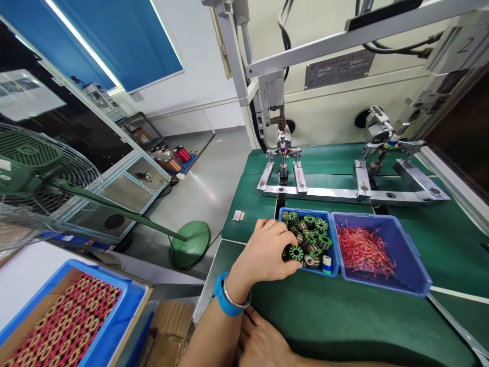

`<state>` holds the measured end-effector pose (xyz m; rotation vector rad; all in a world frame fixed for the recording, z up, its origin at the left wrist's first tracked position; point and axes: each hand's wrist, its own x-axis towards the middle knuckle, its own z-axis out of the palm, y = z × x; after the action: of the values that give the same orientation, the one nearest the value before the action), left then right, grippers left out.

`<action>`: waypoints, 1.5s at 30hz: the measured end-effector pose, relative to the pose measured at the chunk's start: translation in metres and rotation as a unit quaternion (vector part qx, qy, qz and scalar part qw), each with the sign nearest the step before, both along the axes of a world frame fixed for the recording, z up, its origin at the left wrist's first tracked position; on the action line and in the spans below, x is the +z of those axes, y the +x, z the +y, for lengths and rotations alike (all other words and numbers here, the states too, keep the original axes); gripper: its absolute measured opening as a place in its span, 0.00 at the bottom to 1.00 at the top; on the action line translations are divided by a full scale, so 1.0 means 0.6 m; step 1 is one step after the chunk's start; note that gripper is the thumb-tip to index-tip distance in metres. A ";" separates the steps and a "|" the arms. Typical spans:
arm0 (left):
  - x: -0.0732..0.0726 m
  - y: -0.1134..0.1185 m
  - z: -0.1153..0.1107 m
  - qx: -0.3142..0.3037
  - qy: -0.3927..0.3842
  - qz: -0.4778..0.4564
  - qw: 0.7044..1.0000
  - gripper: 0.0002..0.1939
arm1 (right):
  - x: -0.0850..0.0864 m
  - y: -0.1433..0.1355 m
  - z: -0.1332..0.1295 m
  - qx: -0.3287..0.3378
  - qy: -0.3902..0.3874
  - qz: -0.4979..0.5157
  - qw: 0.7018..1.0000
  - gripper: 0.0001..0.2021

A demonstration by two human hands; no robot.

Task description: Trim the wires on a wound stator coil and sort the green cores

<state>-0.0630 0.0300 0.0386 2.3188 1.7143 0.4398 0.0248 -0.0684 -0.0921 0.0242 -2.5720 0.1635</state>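
Observation:
My left hand [269, 250], with a blue band and a metal bangle at the wrist, reaches into the near left corner of a small blue bin [335, 255]. Thumb and fingers close round a green-faced motor stator core [296, 253]. More green stator cores [315, 237] lie heaped in that bin, along with a small white and blue cylinder [327, 264]. Below, my right hand [263, 342] is low over the green bench, partly covered by my left forearm. Its fingers are mostly hidden, so whether it holds anything does not show.
A larger blue bin [412, 272] of red wire scraps adjoins on the right. Behind stand two metal winding fixtures [332, 193]. A small silver block [239, 215] lies at left. A fan [189, 243] and a blue tray [128, 293] of red-wound cores are further left.

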 end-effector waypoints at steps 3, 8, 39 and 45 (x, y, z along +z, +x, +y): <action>-0.001 -0.001 0.000 -0.001 0.000 -0.002 1.000 0.16 | -0.005 0.000 -0.002 0.006 -0.002 -0.015 1.000 0.23; 0.001 -0.001 0.001 0.002 -0.004 0.004 1.000 0.16 | -0.010 0.003 -0.003 0.032 -0.033 -0.055 0.997 0.23; 0.002 0.000 0.002 0.004 -0.014 0.005 1.000 0.17 | -0.007 0.002 -0.003 0.011 -0.014 -0.011 1.000 0.24; 0.001 -0.002 0.005 0.002 -0.013 0.001 1.000 0.18 | -0.005 0.002 -0.003 0.026 -0.032 -0.044 0.998 0.23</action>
<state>-0.0643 0.0328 0.0389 2.2988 1.7156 0.4126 0.0260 -0.0701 -0.0949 0.0627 -2.6532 0.2714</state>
